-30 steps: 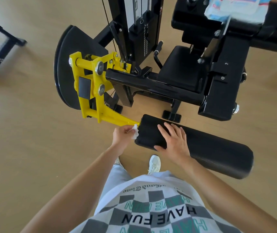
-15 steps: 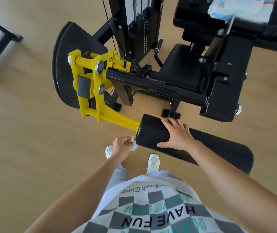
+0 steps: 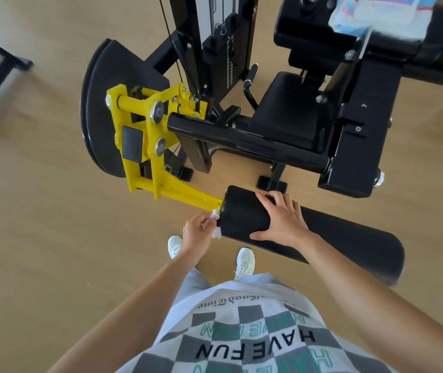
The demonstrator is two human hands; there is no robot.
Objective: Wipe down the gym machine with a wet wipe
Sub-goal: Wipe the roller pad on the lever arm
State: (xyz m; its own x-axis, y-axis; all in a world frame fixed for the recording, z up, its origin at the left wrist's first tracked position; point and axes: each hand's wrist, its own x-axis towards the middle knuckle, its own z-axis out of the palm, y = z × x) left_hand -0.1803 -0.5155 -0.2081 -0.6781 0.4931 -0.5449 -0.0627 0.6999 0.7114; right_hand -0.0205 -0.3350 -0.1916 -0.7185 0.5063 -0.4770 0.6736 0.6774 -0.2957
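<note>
Left hand [image 3: 197, 234] is pinching wipe [image 3: 214, 214], pressing it on pad [image 3: 349, 246] end face, beside yellow arm [image 3: 185, 195]. Right hand [image 3: 282, 220] is clasping pad, fingers curling over far side, thumb along near side.

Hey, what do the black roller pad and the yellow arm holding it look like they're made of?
Roller pad: probably black vinyl or leatherette over foam, going by its smooth, faintly shiny skin; the filling is a guess. Yellow arm: looks like painted or powder-coated steel, with a glossy, hard-edged surface and bolted washers.
</note>
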